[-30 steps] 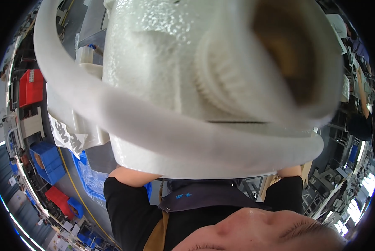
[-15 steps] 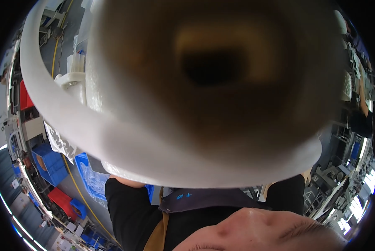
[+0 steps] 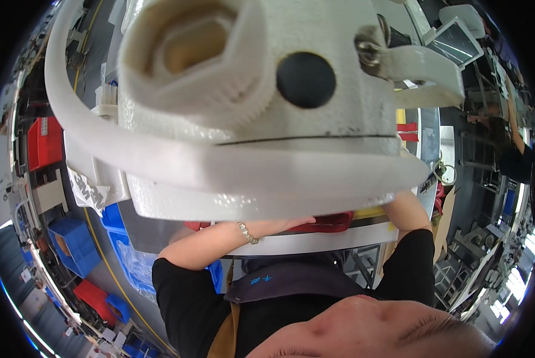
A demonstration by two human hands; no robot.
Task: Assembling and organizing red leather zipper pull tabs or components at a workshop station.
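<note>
A large white machine head (image 3: 333, 179), which looks like a sewing machine's, fills the upper middle and hides much of the work surface. My left hand (image 3: 285, 225) reaches in under its lower edge, a bracelet on the wrist. Its visible fingers are stretched out and touch a dark red piece (image 3: 333, 223); the rest of the hand is hidden. On the right, my right forearm (image 3: 407, 215) goes up behind the machine head. My right hand is almost wholly covered there, so its fingers cannot be made out. Something yellow (image 3: 369, 212) lies between the red piece and my right forearm.
The white table edge (image 3: 303, 243) runs below my hands. A curved white band (image 3: 220, 164) crosses in front of the machine head. Left of the table stands a blue bin (image 3: 130, 256) with clear plastic. A lever (image 3: 425, 65) juts from the machine's right side.
The machine head now sits higher and farther off in the picture, no longer a close blur. My left hand, right forearm and the red piece have come into sight below it.
</note>
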